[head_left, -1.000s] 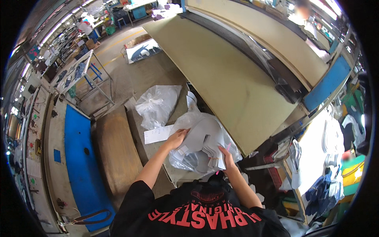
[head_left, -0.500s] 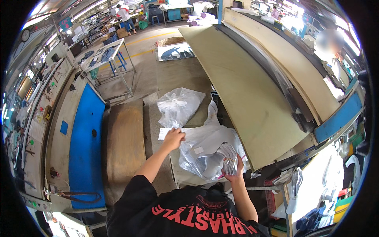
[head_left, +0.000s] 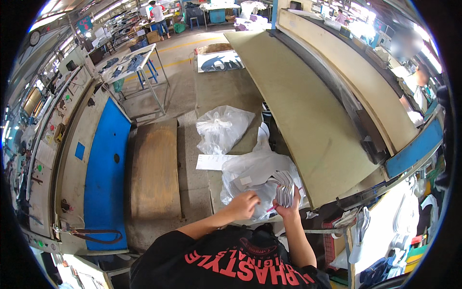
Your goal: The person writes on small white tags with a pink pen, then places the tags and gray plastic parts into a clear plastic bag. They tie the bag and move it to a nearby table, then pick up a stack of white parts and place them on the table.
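My right hand (head_left: 289, 208) is wrapped round a stack of thin, curved grey-white cut pieces (head_left: 285, 194). A slim pink object (head_left: 272, 208) sticks out beside its fingers; its kind cannot be made out. Just left of the stack is my left hand (head_left: 244, 205), fingers curled together; anything inside them is hidden. Under both hands lies a clear plastic bag (head_left: 232, 191) holding more pale pieces, with a small white label (head_left: 246, 180) on top. A white paper sheet (head_left: 211, 162) lies beyond my left hand, by the bag's far left edge.
A tied clear bag (head_left: 221, 129) sits farther off. On the right slopes a large olive board (head_left: 308, 115); on the left are a brown wooden panel (head_left: 154, 168) and a blue panel (head_left: 108, 178). A metal-legged table (head_left: 127, 67) stands far left. A person (head_left: 158, 17) is in the background.
My left hand has left the white sheet and come back toward me and rightward, near the stack. The sheet now lies uncovered. My right hand still grips the stack.
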`<state>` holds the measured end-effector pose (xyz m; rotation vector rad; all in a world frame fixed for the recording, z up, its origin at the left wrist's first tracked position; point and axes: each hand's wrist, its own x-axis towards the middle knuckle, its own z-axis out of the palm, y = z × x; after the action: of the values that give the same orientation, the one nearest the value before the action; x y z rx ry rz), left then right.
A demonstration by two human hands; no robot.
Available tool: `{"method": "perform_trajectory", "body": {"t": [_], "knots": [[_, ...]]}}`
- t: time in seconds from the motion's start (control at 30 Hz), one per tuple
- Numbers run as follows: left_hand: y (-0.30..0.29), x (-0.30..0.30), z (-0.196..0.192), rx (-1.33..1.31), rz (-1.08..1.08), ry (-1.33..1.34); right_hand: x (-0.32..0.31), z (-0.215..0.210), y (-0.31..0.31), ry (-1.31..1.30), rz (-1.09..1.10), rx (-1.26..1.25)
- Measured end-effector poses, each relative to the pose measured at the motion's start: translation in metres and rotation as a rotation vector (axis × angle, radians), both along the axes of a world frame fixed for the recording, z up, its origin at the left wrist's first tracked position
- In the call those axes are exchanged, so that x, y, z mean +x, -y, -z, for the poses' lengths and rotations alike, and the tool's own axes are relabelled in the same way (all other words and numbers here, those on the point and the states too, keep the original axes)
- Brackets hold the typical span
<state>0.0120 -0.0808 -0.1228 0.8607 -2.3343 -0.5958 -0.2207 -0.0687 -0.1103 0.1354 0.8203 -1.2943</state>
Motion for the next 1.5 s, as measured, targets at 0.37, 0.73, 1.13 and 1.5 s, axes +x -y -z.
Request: {"method": "perform_trajectory", "body": {"t": [0.37, 0.73, 1.13, 1.5], "knots": [[0.023, 0.002, 0.053, -0.158, -0.099, 0.326, 0.006, -0.005, 0.009, 0.007, 0.046, 0.043], [0.047, 0.001, 0.046, -0.348, -0.09, 0.3, 0.012, -0.035, 0.024, 0.017, 0.042, 0.056], [0.036, 0.059, -0.019, 0.099, 0.271, 0.253, -0.008, -0.044, 0.031, -0.143, -0.048, 0.179], [-0.015, 0.018, -0.045, 0.169, 0.362, 0.364, 0.014, 0.001, 0.007, -0.167, -0.067, -0.095]]}}
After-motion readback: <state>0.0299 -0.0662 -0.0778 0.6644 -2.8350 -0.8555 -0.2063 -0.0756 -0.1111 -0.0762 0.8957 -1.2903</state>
